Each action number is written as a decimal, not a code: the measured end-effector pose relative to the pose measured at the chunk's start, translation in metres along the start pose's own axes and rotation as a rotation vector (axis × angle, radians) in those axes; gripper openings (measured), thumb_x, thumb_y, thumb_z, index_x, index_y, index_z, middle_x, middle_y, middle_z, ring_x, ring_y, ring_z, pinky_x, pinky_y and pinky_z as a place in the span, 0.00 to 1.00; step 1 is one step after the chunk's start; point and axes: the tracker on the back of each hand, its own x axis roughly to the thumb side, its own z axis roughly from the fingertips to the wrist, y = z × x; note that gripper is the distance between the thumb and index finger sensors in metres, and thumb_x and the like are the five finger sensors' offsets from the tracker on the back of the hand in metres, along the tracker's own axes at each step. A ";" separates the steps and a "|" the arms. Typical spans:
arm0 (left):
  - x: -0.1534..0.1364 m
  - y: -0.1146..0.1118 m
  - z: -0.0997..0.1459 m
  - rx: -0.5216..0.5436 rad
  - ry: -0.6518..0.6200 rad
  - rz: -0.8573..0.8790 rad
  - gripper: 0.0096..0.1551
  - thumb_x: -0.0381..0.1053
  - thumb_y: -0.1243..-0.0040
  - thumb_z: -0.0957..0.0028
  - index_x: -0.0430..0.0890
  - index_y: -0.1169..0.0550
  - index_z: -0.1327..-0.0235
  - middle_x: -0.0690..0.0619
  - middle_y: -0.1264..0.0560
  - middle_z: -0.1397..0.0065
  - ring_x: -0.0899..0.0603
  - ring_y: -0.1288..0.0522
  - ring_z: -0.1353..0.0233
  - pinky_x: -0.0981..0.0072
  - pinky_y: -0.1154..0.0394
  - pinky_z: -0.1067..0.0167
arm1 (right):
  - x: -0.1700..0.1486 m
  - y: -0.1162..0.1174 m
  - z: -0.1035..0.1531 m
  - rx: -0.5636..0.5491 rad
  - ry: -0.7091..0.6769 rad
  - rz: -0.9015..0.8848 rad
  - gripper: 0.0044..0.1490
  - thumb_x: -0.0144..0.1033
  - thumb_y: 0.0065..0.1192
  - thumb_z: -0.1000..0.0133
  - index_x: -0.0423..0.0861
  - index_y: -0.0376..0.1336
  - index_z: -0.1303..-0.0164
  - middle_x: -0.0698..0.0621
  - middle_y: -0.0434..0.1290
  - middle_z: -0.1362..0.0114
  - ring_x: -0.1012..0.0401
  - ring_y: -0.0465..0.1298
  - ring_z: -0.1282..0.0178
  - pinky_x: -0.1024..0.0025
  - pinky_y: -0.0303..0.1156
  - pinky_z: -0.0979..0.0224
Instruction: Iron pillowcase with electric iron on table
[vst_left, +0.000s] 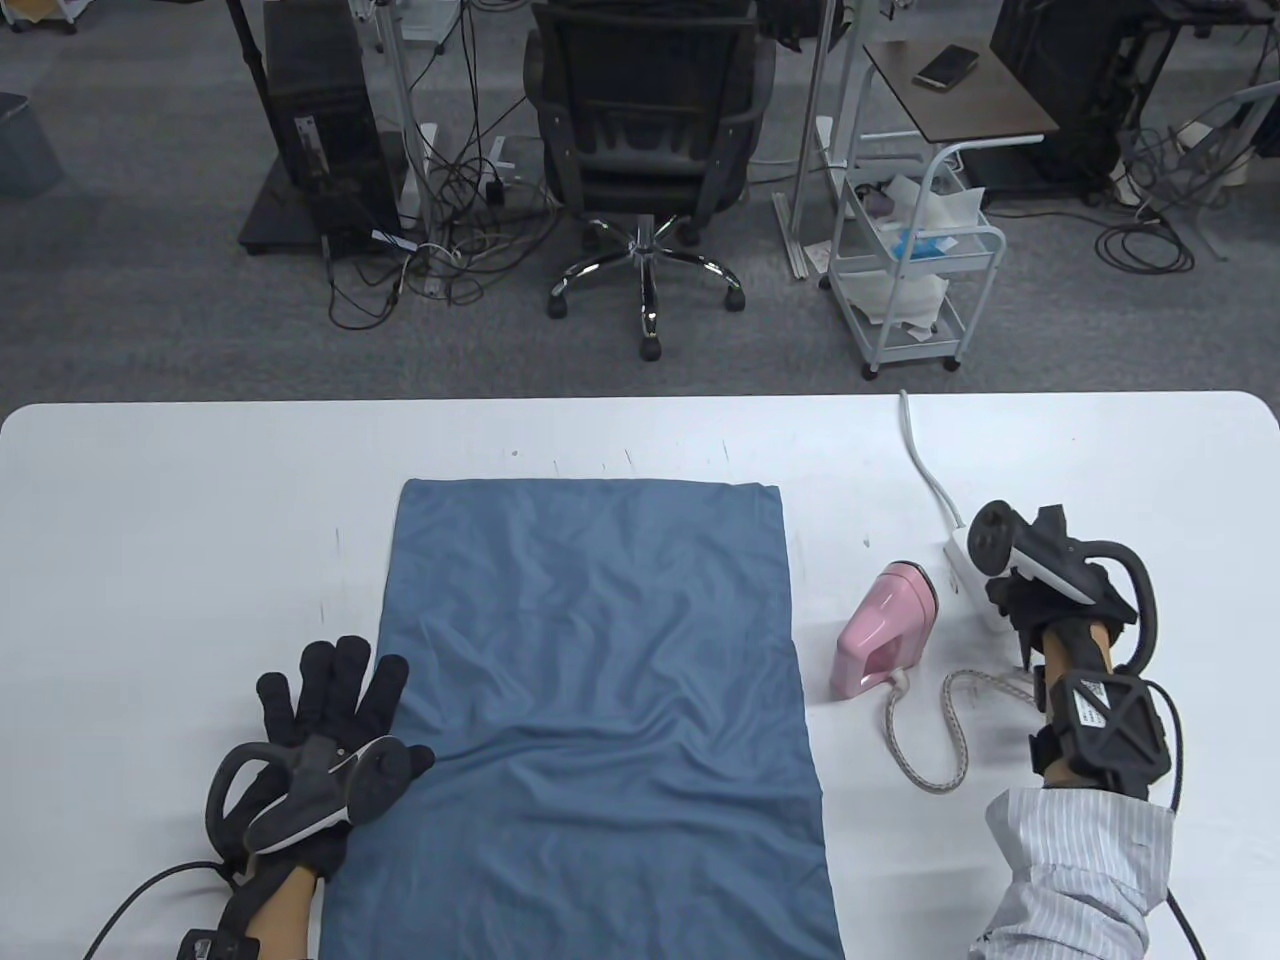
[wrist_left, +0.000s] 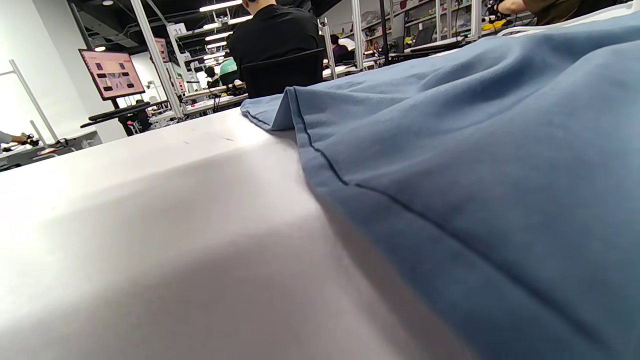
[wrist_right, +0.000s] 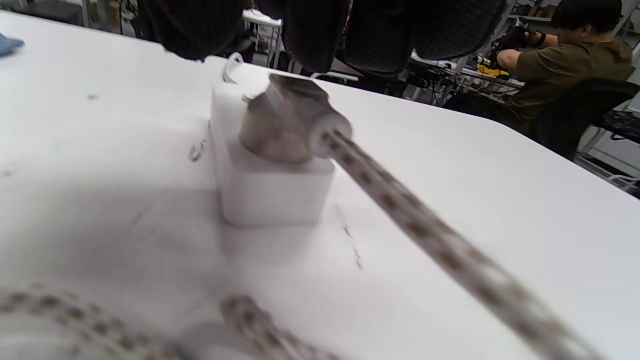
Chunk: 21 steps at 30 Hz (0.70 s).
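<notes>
A blue pillowcase (vst_left: 600, 680) lies spread flat on the white table (vst_left: 200, 500), with soft wrinkles across it; its hemmed edge fills the left wrist view (wrist_left: 475, 175). A pink electric iron (vst_left: 885, 630) lies on the table to its right. The iron's braided cord (vst_left: 955, 740) loops to a grey plug (wrist_right: 285, 120) seated in a white power strip (wrist_right: 270, 190). My left hand (vst_left: 335, 700) rests flat with its fingers spread at the pillowcase's left edge, thumb on the fabric. My right hand (vst_left: 1010, 595) hovers over the power strip (vst_left: 965, 565), its fingers (wrist_right: 320, 30) just above the plug and holding nothing.
The power strip's white cable (vst_left: 925, 460) runs off the table's far edge. Beyond the table stand an office chair (vst_left: 645, 150), a white cart (vst_left: 915, 270) and a computer tower (vst_left: 320, 130). Bare table (wrist_left: 150, 225) lies left of the pillowcase.
</notes>
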 end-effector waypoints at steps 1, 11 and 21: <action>0.000 -0.001 0.000 -0.006 0.001 -0.003 0.55 0.73 0.73 0.45 0.46 0.66 0.14 0.32 0.71 0.14 0.22 0.67 0.17 0.19 0.62 0.29 | 0.001 0.001 -0.002 -0.026 -0.015 -0.040 0.48 0.41 0.56 0.43 0.43 0.40 0.18 0.47 0.58 0.14 0.40 0.60 0.19 0.39 0.60 0.21; -0.001 -0.002 -0.002 -0.017 0.002 0.021 0.55 0.73 0.73 0.45 0.46 0.66 0.14 0.32 0.71 0.15 0.22 0.67 0.17 0.19 0.62 0.29 | 0.000 0.036 -0.023 0.059 -0.039 -0.119 0.45 0.38 0.52 0.41 0.45 0.37 0.19 0.51 0.52 0.13 0.40 0.57 0.18 0.38 0.57 0.21; 0.001 0.000 -0.002 -0.023 -0.006 0.023 0.55 0.73 0.73 0.45 0.46 0.66 0.14 0.32 0.71 0.15 0.22 0.68 0.17 0.19 0.62 0.29 | -0.001 0.047 -0.021 -0.081 -0.034 -0.063 0.40 0.32 0.52 0.42 0.52 0.41 0.22 0.60 0.56 0.16 0.45 0.62 0.21 0.48 0.67 0.23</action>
